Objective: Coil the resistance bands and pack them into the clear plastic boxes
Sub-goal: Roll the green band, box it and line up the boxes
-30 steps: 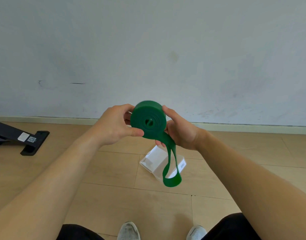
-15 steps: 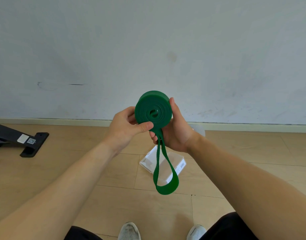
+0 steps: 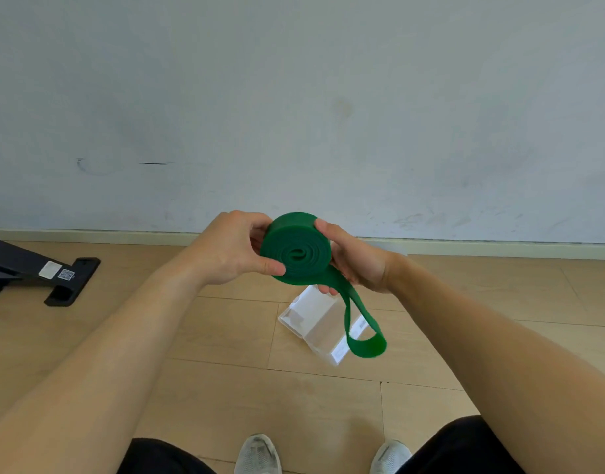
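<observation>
Now left hand (image 3: 230, 249) and right hand (image 3: 357, 263) both gripping coiled green resistance band (image 3: 296, 251), loose tail loop dangling over clear plastic box (image 3: 314, 325) on floor

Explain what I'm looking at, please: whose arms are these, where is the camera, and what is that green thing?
No machine here: these are a person's two bare arms, filmed by a camera worn on the head, looking forward and down. The left hand and right hand hold a green resistance band rolled into a coil; a loose loop of it hangs below, not yet wound. Beneath, on the wooden floor, lies a clear plastic box, where the coil is meant to go. At the left is a black stand foot; at the bottom, the person's grey shoes.
</observation>
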`<state>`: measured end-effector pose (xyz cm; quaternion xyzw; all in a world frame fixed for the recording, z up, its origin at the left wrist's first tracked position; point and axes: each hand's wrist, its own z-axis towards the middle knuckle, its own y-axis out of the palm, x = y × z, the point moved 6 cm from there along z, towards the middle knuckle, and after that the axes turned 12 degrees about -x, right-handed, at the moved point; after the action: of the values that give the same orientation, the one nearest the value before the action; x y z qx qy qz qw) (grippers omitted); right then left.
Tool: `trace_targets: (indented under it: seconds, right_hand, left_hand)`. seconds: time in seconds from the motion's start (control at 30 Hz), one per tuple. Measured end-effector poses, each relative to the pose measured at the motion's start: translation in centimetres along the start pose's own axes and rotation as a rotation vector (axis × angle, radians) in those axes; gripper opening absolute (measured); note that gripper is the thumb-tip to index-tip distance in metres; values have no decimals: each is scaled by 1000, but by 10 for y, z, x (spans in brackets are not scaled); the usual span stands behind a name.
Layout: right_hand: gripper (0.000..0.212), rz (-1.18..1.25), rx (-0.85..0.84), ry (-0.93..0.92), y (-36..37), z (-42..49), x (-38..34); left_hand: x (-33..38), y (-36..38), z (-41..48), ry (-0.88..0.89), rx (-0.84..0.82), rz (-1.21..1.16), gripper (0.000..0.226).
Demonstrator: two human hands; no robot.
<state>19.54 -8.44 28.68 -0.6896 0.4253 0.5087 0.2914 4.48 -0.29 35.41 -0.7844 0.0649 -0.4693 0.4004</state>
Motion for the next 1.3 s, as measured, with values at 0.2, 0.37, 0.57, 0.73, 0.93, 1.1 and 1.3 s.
trace_targets:
  seconds: [0.2,0.37,0.57,0.73,0.93,1.1,1.3]
  right_hand:
    - [96,212,85,-182,-5,0,-10]
    - [98,488,71,-279,5,5,-20]
    - [113,378,-30,-106,8,1,-12]
    - [121,270,-103,-4,4,-1,-3]
    - [114,118,-80,-6,-1,-4,-6]
    - [112,98,7,6,-7,-2,-6]
    - [98,357,80,-153,-1,2,-14]
  left_hand:
    - [0,4,-4,121,157,-389,57]
    - [7,29,3,140,206,-582,38]
    - [2,19,4,114,194,-527,34]
    - [0,9,3,109,164,-445,40]
    - [-2,7,1,57,3,-182,47]
    - [-9,1,0,37,68,-189,47]
    - [-10,28,2,130,182,-658,46]
